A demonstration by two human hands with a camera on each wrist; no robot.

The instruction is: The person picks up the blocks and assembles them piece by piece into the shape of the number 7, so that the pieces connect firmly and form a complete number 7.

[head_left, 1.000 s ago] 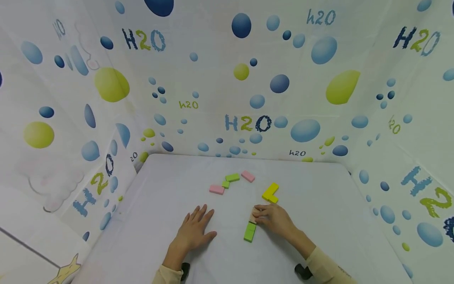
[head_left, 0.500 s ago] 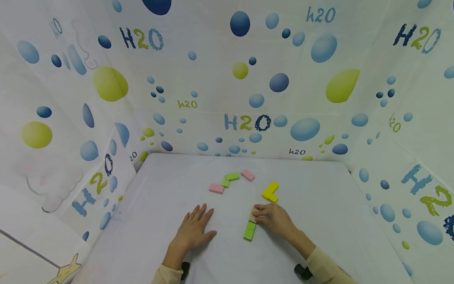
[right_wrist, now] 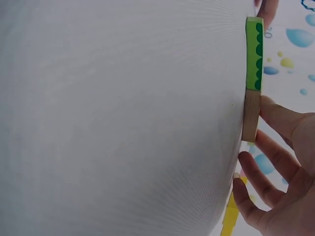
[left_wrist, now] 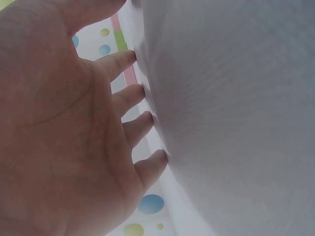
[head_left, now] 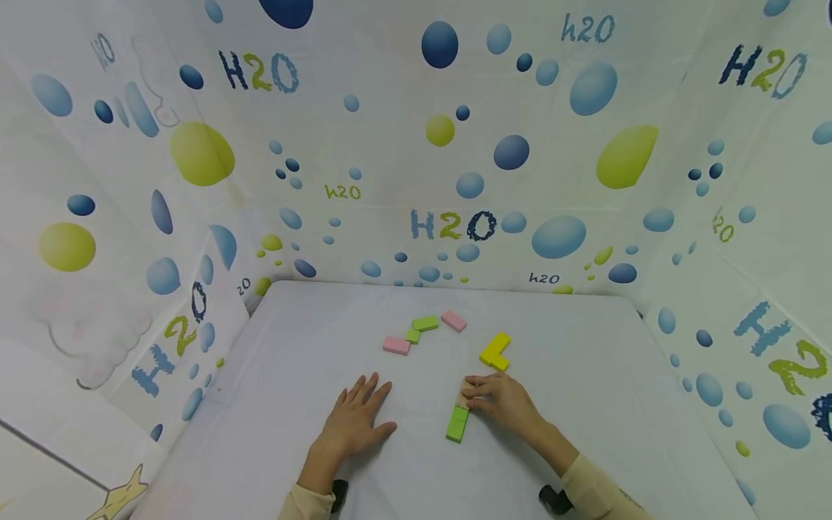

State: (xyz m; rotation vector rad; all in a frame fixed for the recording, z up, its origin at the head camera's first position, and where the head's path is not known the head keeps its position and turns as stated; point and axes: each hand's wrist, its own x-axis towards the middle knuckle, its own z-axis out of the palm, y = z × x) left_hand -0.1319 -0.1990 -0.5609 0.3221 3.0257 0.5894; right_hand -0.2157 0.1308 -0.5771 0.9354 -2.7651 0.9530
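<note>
My right hand point(head_left: 505, 401) has its thumb and fingertips on a plain wooden block point(head_left: 462, 396) lying on the table, pinching it near its far end. End to end with it, on the near side, lies a green block point(head_left: 457, 425). In the right wrist view the wooden block point(right_wrist: 251, 115) meets the green block point(right_wrist: 254, 54), whose side carries a darker scalloped pattern. To the left, my left hand point(head_left: 354, 421) rests palm down with fingers spread and holds nothing; in the left wrist view its fingertips point(left_wrist: 156, 158) touch the white cloth.
Beyond the right hand lie yellow blocks point(head_left: 497, 352) forming an L shape. Farther back are a pink block point(head_left: 396, 346), a small green block point(head_left: 413, 336), a longer green block point(head_left: 425, 323) and another pink block point(head_left: 453, 321). A patterned curtain point(head_left: 390, 130) surrounds the white table point(head_left: 260, 404).
</note>
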